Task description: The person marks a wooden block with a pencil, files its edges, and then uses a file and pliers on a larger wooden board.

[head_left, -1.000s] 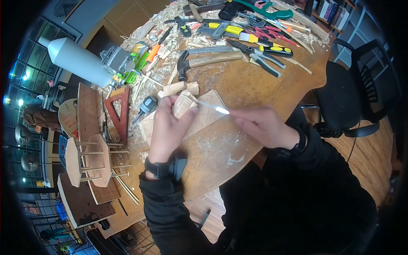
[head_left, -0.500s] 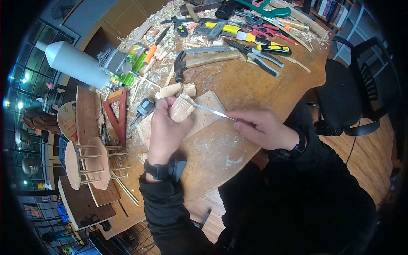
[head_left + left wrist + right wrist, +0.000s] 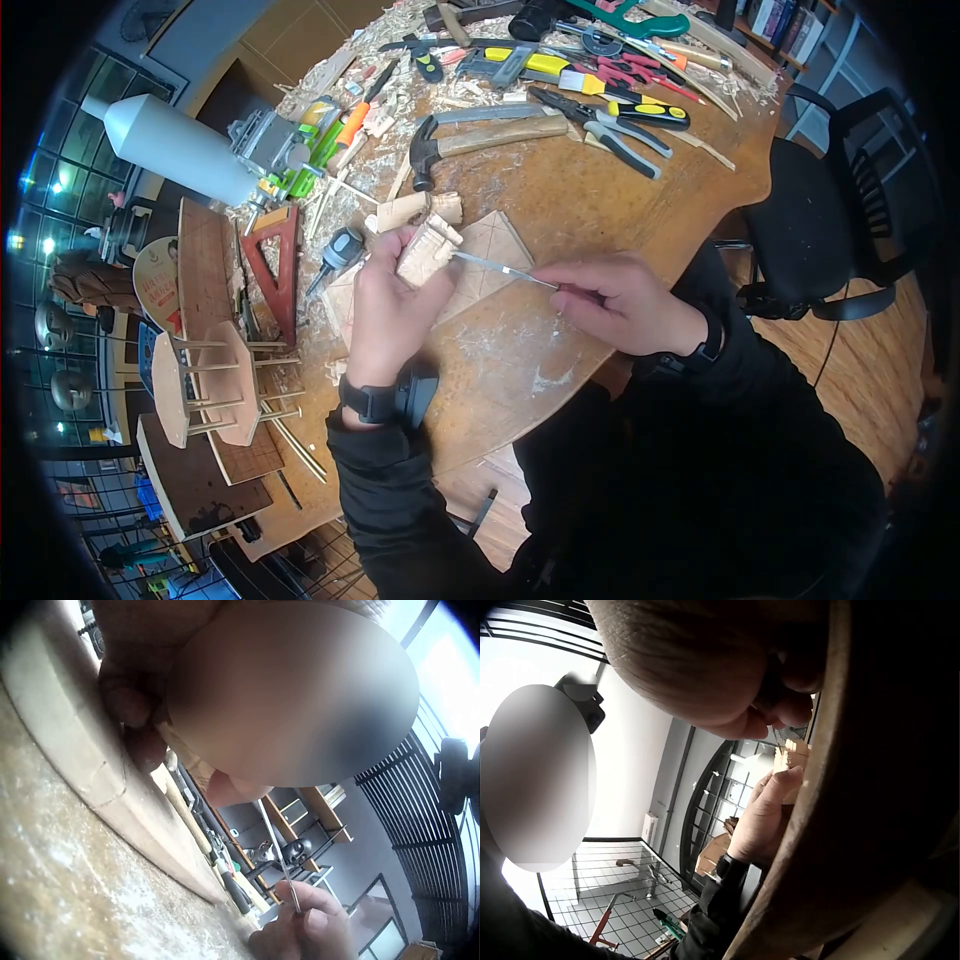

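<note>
In the head view the left hand (image 3: 388, 310) holds a carved wooden block (image 3: 430, 252) between thumb and fingers, above a flat wooden board (image 3: 492, 250) with pencil lines. The right hand (image 3: 625, 302) pinches a thin metal tool (image 3: 508, 271), whose far end meets the block's right side. Another pale wooden piece (image 3: 403, 211) lies just beyond the block. From the right wrist, the block (image 3: 791, 755) shows in the left hand (image 3: 761, 817). In the left wrist view the slim tool (image 3: 278, 851) runs up from the right hand (image 3: 311, 926); its upper end is hidden by fingers.
A claw hammer (image 3: 500, 139), pliers (image 3: 622, 142) and wood shavings (image 3: 400, 100) lie on the table's far side. At left are a red triangle (image 3: 276, 270), a screwdriver (image 3: 340, 250), a green vise (image 3: 322, 150) and a wooden model (image 3: 215, 385). A black chair (image 3: 810, 225) stands at right.
The tool, blurred a second ago, is now sharp against the block. The right hand has shifted only slightly; the left hand keeps its hold on the block, tilted a little differently.
</note>
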`<control>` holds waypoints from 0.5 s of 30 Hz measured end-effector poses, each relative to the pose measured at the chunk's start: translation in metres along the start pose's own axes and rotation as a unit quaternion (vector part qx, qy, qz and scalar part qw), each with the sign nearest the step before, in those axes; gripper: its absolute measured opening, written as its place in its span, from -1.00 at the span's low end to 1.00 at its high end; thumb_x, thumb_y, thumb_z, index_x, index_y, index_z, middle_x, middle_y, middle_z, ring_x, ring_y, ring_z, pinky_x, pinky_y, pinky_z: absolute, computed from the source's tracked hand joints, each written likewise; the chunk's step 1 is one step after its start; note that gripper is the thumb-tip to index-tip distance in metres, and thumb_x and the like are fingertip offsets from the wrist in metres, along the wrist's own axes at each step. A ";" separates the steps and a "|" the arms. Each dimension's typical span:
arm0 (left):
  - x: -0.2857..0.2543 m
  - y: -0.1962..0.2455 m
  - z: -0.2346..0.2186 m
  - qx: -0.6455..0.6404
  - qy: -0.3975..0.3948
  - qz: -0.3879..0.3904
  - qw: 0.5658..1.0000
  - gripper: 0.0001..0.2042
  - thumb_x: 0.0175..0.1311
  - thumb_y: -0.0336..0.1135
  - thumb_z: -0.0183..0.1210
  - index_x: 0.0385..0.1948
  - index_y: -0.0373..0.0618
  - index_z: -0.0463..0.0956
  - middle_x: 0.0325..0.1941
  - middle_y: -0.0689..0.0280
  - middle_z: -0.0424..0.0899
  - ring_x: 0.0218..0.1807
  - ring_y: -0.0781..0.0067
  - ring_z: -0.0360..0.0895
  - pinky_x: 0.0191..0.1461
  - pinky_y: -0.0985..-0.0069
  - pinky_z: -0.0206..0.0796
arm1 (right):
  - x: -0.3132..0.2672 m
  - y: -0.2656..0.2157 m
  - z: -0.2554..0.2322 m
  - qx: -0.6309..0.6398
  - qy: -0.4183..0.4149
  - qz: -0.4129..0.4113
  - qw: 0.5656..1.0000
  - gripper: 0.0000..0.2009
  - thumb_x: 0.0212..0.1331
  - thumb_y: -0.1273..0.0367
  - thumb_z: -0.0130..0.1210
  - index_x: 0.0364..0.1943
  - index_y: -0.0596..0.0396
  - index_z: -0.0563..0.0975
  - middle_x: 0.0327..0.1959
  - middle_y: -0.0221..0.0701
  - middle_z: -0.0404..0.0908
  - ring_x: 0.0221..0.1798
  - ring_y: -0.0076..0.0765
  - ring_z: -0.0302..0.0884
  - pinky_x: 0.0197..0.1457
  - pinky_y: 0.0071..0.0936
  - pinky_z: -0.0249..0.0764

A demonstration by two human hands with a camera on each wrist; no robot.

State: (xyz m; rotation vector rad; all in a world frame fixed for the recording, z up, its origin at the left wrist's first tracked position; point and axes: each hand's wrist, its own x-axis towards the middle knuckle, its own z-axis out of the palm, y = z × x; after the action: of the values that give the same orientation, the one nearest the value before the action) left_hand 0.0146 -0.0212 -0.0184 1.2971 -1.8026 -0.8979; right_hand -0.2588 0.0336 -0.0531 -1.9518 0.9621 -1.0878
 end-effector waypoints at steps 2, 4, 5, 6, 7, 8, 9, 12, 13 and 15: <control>0.000 -0.001 0.000 0.005 0.001 0.005 1.000 -0.59 0.26 -0.40 0.44 0.07 -0.37 0.52 -0.07 0.19 0.79 -0.04 0.52 0.66 0.12 0.52 0.49 | 0.001 0.000 0.000 -0.007 -0.001 -0.003 1.000 -0.69 0.33 0.45 0.21 0.14 0.14 0.67 -0.25 -0.14 0.74 -0.22 -0.05 0.74 -0.16 -0.29 0.59; 0.000 -0.001 0.000 0.006 0.001 0.005 1.000 -0.59 0.26 -0.40 0.44 0.08 -0.37 0.52 -0.07 0.18 0.79 -0.03 0.51 0.66 0.13 0.52 0.49 | 0.001 0.000 0.000 -0.014 -0.001 -0.006 1.000 -0.69 0.33 0.45 0.21 0.14 0.14 0.67 -0.24 -0.14 0.74 -0.22 -0.04 0.75 -0.15 -0.29 0.59; 0.000 -0.001 -0.001 0.007 0.002 0.006 1.000 -0.58 0.26 -0.40 0.44 0.08 -0.38 0.52 -0.06 0.18 0.79 -0.03 0.51 0.67 0.13 0.52 0.49 | 0.001 0.000 0.001 -0.015 -0.001 -0.004 1.000 -0.69 0.33 0.45 0.21 0.14 0.14 0.67 -0.24 -0.13 0.74 -0.21 -0.02 0.74 -0.15 -0.28 0.59; 0.000 -0.002 -0.001 0.008 0.002 0.006 1.000 -0.58 0.26 -0.40 0.44 0.08 -0.38 0.52 -0.06 0.18 0.79 -0.03 0.51 0.67 0.13 0.52 0.49 | 0.001 0.000 0.001 -0.015 0.000 -0.003 1.000 -0.69 0.34 0.45 0.20 0.13 0.14 0.67 -0.23 -0.12 0.74 -0.21 -0.01 0.74 -0.15 -0.27 0.59; 0.000 -0.003 -0.001 0.007 0.002 0.003 1.000 -0.58 0.27 -0.40 0.43 0.09 -0.38 0.53 -0.06 0.18 0.79 -0.03 0.50 0.67 0.13 0.52 0.49 | 0.001 0.001 0.001 -0.014 -0.001 -0.003 1.000 -0.69 0.34 0.45 0.20 0.13 0.14 0.67 -0.23 -0.12 0.74 -0.21 -0.01 0.74 -0.15 -0.27 0.59; 0.000 -0.004 -0.001 0.006 0.002 0.000 1.000 -0.59 0.28 -0.40 0.43 0.09 -0.39 0.53 -0.06 0.17 0.79 -0.03 0.50 0.67 0.13 0.51 0.49 | 0.001 0.001 0.001 -0.023 -0.003 -0.011 1.000 -0.69 0.36 0.48 0.19 0.16 0.15 0.66 -0.25 -0.18 0.73 -0.24 -0.13 0.73 -0.16 -0.34 0.57; 0.000 -0.003 -0.001 0.006 0.002 -0.001 1.000 -0.59 0.28 -0.40 0.43 0.09 -0.39 0.53 -0.06 0.17 0.79 -0.03 0.50 0.67 0.13 0.51 0.49 | 0.002 0.001 0.001 -0.031 -0.006 -0.020 0.999 -0.68 0.38 0.51 0.18 0.19 0.16 0.65 -0.27 -0.24 0.73 -0.27 -0.25 0.71 -0.17 -0.41 0.55; 0.000 -0.001 -0.002 0.007 0.012 0.019 1.000 -0.59 0.30 -0.41 0.41 0.11 -0.39 0.54 -0.07 0.17 0.80 -0.03 0.50 0.67 0.12 0.51 0.49 | 0.002 0.000 0.000 -0.049 -0.006 -0.025 0.998 -0.69 0.39 0.50 0.18 0.18 0.18 0.64 -0.27 -0.23 0.73 -0.27 -0.25 0.72 -0.17 -0.41 0.55; 0.000 -0.002 -0.003 0.008 0.007 0.017 1.000 -0.60 0.31 -0.40 0.39 0.11 -0.40 0.55 -0.07 0.17 0.79 -0.03 0.50 0.67 0.12 0.51 0.49 | 0.002 0.000 0.000 -0.050 -0.006 -0.026 0.998 -0.69 0.39 0.50 0.18 0.18 0.18 0.64 -0.27 -0.23 0.73 -0.27 -0.25 0.72 -0.17 -0.41 0.55; 0.001 0.001 -0.004 0.009 0.003 0.017 1.000 -0.61 0.33 -0.40 0.38 0.11 -0.40 0.55 -0.06 0.17 0.79 -0.03 0.50 0.67 0.12 0.50 0.49 | 0.001 0.002 0.001 -0.036 0.006 -0.025 0.999 -0.69 0.38 0.51 0.18 0.18 0.19 0.64 -0.28 -0.23 0.73 -0.27 -0.24 0.72 -0.18 -0.41 0.55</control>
State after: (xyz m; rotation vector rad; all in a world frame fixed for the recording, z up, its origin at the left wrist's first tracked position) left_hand 0.0173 -0.0220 -0.0157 1.2754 -1.8272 -0.8612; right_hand -0.2578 0.0319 -0.0544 -2.0401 0.9763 -1.1064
